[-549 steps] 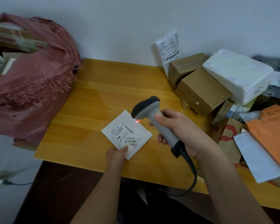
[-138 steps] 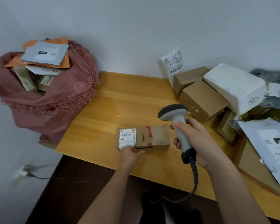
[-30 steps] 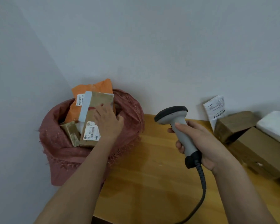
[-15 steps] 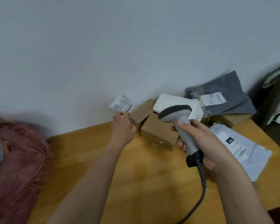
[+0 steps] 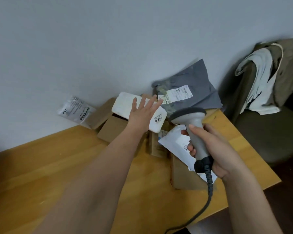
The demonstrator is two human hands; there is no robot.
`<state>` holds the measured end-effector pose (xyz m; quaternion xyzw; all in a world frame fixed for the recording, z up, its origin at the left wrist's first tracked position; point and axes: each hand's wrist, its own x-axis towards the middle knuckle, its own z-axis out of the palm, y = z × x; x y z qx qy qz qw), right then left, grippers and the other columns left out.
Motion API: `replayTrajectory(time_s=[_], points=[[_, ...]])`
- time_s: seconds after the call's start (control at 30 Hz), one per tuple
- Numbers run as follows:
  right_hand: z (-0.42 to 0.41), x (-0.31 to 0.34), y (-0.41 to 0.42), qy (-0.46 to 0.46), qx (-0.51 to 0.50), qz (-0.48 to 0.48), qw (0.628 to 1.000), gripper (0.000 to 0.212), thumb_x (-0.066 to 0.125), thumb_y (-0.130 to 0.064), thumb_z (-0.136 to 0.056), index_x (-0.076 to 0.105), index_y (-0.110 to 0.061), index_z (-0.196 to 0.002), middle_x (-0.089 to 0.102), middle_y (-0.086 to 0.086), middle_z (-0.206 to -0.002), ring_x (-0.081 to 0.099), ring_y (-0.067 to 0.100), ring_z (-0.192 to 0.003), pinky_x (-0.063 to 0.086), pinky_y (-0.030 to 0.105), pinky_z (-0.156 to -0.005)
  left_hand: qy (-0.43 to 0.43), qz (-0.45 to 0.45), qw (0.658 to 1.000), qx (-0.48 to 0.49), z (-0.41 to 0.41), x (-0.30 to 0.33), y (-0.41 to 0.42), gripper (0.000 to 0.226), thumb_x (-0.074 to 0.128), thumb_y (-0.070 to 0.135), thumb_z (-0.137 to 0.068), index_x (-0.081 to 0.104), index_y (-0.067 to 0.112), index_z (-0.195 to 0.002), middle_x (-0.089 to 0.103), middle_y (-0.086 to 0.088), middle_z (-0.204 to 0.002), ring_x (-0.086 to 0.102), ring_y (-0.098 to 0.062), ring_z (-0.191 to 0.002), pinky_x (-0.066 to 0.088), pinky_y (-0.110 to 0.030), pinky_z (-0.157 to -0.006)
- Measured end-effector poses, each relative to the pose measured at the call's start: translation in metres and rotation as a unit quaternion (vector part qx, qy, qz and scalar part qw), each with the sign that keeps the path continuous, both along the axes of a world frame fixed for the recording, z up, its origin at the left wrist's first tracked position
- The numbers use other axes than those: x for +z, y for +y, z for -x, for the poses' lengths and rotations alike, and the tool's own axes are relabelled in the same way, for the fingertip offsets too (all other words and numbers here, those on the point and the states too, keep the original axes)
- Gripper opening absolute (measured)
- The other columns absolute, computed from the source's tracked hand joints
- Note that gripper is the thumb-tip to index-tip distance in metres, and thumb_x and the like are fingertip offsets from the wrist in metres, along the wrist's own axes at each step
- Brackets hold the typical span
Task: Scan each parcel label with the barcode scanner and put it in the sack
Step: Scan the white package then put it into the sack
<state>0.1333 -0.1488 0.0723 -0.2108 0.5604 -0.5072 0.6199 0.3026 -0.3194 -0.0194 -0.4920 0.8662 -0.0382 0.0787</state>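
Left hand (image 5: 143, 114) is stretched out flat, fingers spread and straight, holding nothing. It sits over the white parcel (image 5: 125, 107) in the middle of the frame, palm above its right half, fingertips past its upper edge toward the grey mailer bag (image 5: 191, 93). Can't tell whether the palm touches the white parcel or hovers just above it.

Which parcel is the target is a guess. The fingers aim up and right at the grey mailer bag, which leans on the wall just beyond them. The white parcel is directly under the hand, so the left hand is clearly the nearer one to either.

White parcel's long axis runs from upper left down to lower right, with its "2002" label on the lower right end, pointing toward the barcode scanner (image 5: 193, 127). It rests on top of the brown boxes (image 5: 112, 129).

Right hand (image 5: 215, 149) has fingers wrapped round the scanner handle, head up and facing left toward the pile, cable hanging toward the bottom of the frame. A white mailer (image 5: 174, 144) lies under the scanner on the wooden table (image 5: 49, 157).

Sack not visible in this view.
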Motion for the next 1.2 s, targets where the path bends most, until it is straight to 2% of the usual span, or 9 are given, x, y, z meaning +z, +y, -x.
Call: replayTrajectory(time_s=[0.27, 0.4, 0.47, 0.6, 0.77, 0.93, 1.0, 1.07, 1.2], points=[[-0.002, 0.003, -0.012, -0.010, 0.011, 0.009, 1.000, 0.036, 0.066, -0.024, -0.093, 0.053, -0.010, -0.124, 0.070, 0.013, -0.104, 0.055, 0.016, -0.055, 0.050, 0.022, -0.047, 0.047, 0.039, 0.998, -0.006, -0.049, 0.012, 0.008, 0.117, 0.079, 0.043, -0.073, -0.004, 0.022, -0.155, 0.013, -0.003, -0.155, 0.005, -0.029, -0.147, 0.002, -0.051, -0.120], [-0.027, 0.015, -0.025, -0.028, 0.034, 0.032, 0.999, 0.034, 0.068, -0.024, -0.092, 0.056, -0.008, -0.120, 0.070, 0.013, -0.101, 0.056, 0.016, -0.054, 0.049, 0.022, -0.045, 0.111, 0.159, 0.981, -0.012, -0.111, 0.024, 0.033, 0.117, 0.089, 0.034, -0.055, 0.022, 0.014, -0.149, 0.035, -0.012, -0.144, 0.033, -0.035, -0.135, 0.031, -0.053, -0.111], [-0.047, 0.020, -0.032, -0.042, 0.058, 0.036, 0.997, 0.030, 0.069, -0.024, -0.092, 0.058, -0.010, -0.117, 0.072, 0.009, -0.093, 0.057, 0.016, -0.053, 0.049, 0.023, -0.045, 0.148, 0.209, 0.967, 0.010, -0.147, 0.025, 0.050, 0.116, 0.091, 0.035, -0.050, 0.026, 0.011, -0.143, 0.034, -0.012, -0.138, 0.037, -0.034, -0.128, 0.040, -0.053, -0.103], [-0.103, 0.024, -0.040, -0.045, 0.135, 0.042, 0.989, 0.026, 0.068, -0.025, -0.093, 0.061, -0.014, -0.114, 0.073, 0.007, -0.092, 0.059, 0.015, -0.051, 0.048, 0.024, -0.044, 0.168, 0.257, 0.949, 0.076, -0.217, 0.015, 0.096, 0.106, 0.088, 0.036, -0.054, 0.031, 0.008, -0.139, 0.034, -0.012, -0.136, 0.038, -0.035, -0.122, 0.046, -0.052, -0.096], [-0.172, 0.019, -0.037, -0.033, 0.230, 0.028, 0.972, 0.033, 0.070, -0.027, -0.091, 0.058, -0.012, -0.118, 0.074, 0.007, -0.093, 0.060, 0.017, -0.054, 0.050, 0.025, -0.047, 0.197, 0.217, 0.942, 0.166, -0.283, -0.016, 0.170, 0.112, 0.092, 0.026, -0.046, 0.031, 0.004, -0.137, 0.035, -0.015, -0.134, 0.040, -0.037, -0.118, 0.049, -0.053, -0.095], [-0.219, 0.006, -0.029, -0.008, 0.297, 0.010, 0.955, 0.037, 0.069, -0.028, -0.092, 0.057, -0.008, -0.120, 0.071, 0.009, -0.095, 0.059, 0.017, -0.053, 0.048, 0.025, -0.045, 0.358, 0.157, 0.834, 0.390, -0.300, -0.070, 0.243, 0.113, 0.093, 0.024, -0.050, 0.031, -0.009, -0.139, 0.038, -0.022, -0.130, 0.031, -0.024, -0.120, 0.044, -0.039, -0.093], [-0.231, -0.001, -0.026, -0.005, 0.313, -0.003, 0.950, 0.035, 0.070, -0.028, -0.092, 0.058, -0.009, -0.120, 0.071, 0.004, -0.089, 0.059, 0.016, -0.054, 0.048, 0.025, -0.046, 0.414, 0.122, 0.760, 0.486, -0.301, -0.089, 0.268, 0.117, 0.093, 0.026, -0.050, 0.026, 0.000, -0.141, 0.034, -0.013, -0.129, 0.029, -0.009, -0.108, 0.044, -0.032, -0.081], [-0.241, -0.008, -0.025, -0.003, 0.330, -0.015, 0.944, 0.034, 0.069, -0.028, -0.092, 0.059, -0.012, -0.120, 0.072, 0.005, -0.090, 0.058, 0.017, -0.054, 0.048, 0.026, -0.047, 0.463, 0.105, 0.680, 0.559, -0.305, -0.103, 0.289, 0.121, 0.095, 0.030, -0.048, 0.021, 0.007, -0.140, 0.031, -0.005, -0.127, 0.035, -0.008, -0.102, 0.045, -0.032, -0.078], [-0.259, -0.018, -0.020, 0.008, 0.357, -0.036, 0.933, 0.033, 0.069, -0.029, -0.093, 0.059, -0.013, -0.120, 0.072, 0.008, -0.096, 0.058, 0.016, -0.055, 0.049, 0.026, -0.048, 0.477, 0.044, 0.641, 0.600, -0.312, -0.116, 0.315, 0.133, 0.093, 0.050, -0.048, 0.016, 0.008, -0.147, 0.024, -0.004, -0.138, 0.031, -0.019, -0.124, 0.039, -0.030, -0.096]])
